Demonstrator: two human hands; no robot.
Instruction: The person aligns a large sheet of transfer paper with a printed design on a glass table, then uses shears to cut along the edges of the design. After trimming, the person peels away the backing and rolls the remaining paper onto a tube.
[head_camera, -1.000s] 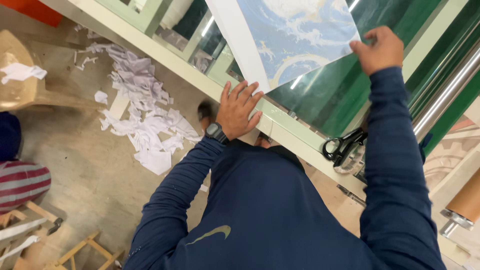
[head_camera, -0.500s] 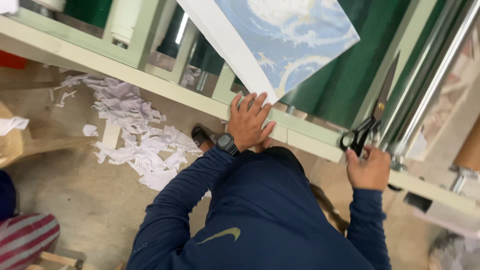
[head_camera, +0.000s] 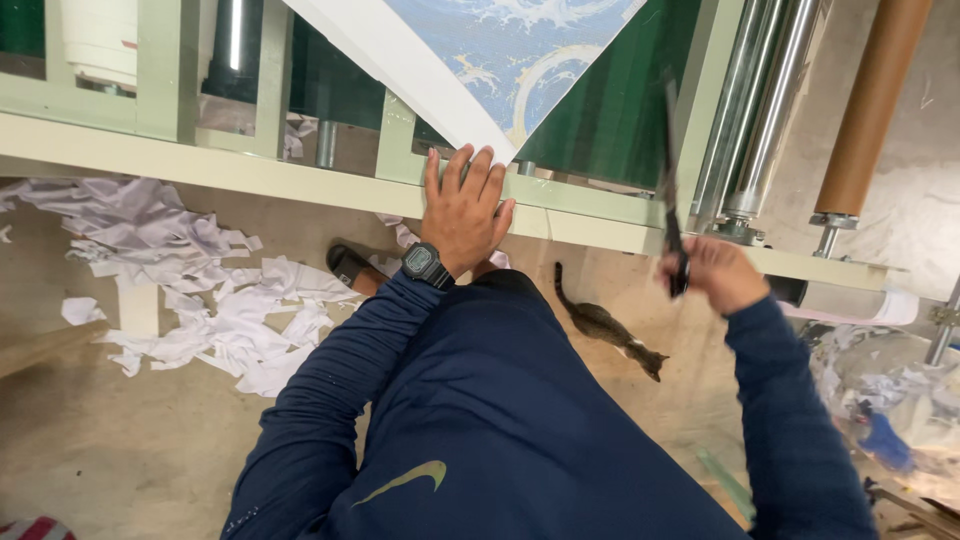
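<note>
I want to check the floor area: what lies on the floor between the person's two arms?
In the head view, a small striped cat lies on the floor between the left hand and the right hand, which holds scissors.

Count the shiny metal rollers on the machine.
2: the metal rollers run side by side right of the printed sheet, above the right hand holding scissors. More may be hidden behind the frame.

Glossy printed sheet (head_camera: 520, 50); painted metal frame (head_camera: 300, 180); polished steel rollers (head_camera: 760, 100); metal scissors (head_camera: 672, 190); crumpled paper scraps (head_camera: 200, 290).
</note>
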